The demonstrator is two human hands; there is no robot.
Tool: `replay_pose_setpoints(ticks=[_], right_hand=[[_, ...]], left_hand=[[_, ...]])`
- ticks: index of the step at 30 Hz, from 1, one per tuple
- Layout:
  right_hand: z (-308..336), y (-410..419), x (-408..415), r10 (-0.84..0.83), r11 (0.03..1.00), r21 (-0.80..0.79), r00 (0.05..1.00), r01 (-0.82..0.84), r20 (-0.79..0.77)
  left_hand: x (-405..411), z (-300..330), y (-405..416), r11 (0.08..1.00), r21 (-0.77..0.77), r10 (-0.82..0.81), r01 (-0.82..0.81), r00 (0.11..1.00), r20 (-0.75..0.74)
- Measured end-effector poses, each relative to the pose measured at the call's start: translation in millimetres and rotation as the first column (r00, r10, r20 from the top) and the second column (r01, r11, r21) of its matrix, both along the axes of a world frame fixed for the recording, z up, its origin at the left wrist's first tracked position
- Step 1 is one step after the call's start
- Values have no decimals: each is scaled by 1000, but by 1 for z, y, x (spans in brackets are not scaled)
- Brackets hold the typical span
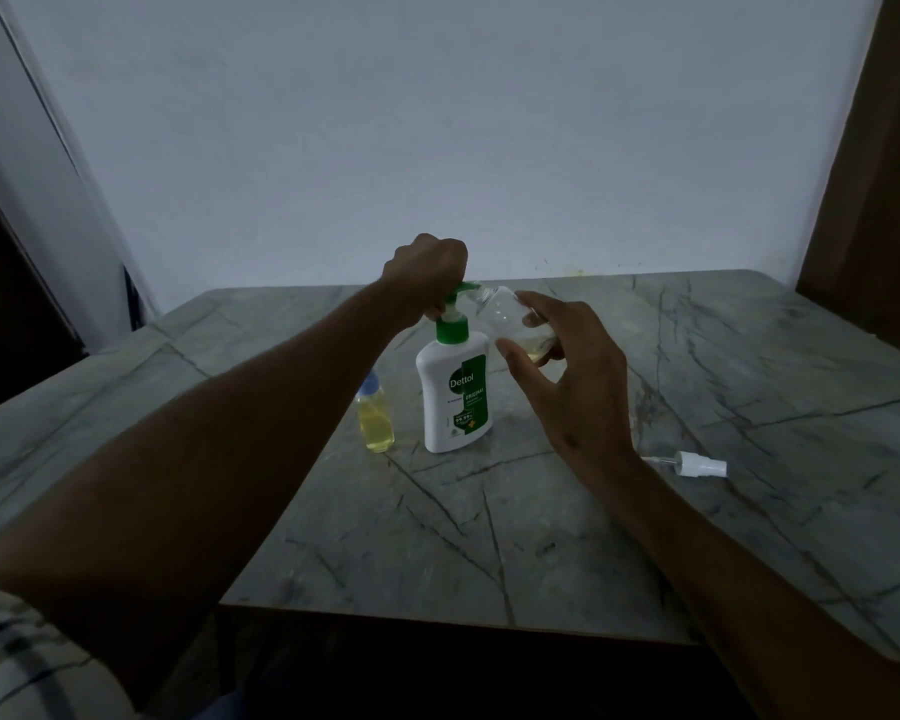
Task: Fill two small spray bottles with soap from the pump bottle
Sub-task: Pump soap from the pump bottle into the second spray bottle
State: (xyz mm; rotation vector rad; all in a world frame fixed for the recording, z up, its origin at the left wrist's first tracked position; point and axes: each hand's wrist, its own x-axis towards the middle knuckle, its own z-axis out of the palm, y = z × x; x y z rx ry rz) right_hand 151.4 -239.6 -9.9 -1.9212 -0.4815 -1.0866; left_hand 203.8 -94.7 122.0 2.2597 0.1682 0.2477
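Nearest, a striped sleeve (6,646) shows at the lower left corner, and both bare forearms reach forward over the grey marble-patterned table (489,537). To the right of the right forearm, a white spray cap (694,465) with its thin dip tube lies on its side on the table, well apart from the bottles. Further in, left of centre, a small spray bottle (375,418) with a pale blue top stands upright, filled with yellow liquid, just beside the pump bottle (455,392). That pump bottle is white with a green label and green collar, and it stands upright near the middle of the table. The right hand (567,371) holds a second small clear bottle (510,322), capless and tilted, its fingers curled around the lower end, where a little yellow liquid sits; its open mouth points at the green spout. The left hand (427,275) is clenched over the pump head, fingers wrapped down around it from above. Beyond the table's far edge rises a plain pale wall (437,122), with dark wooden panelling (874,174) at the right
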Motion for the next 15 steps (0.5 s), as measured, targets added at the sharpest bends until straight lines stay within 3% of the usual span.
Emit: replay_pose_setpoints(ticks=[15], right_hand=[[-2,-2,3,-25,1000,-8,1000,24,-19]], left_hand=[[-6,-2,3,984,178,11,-20,999,51]])
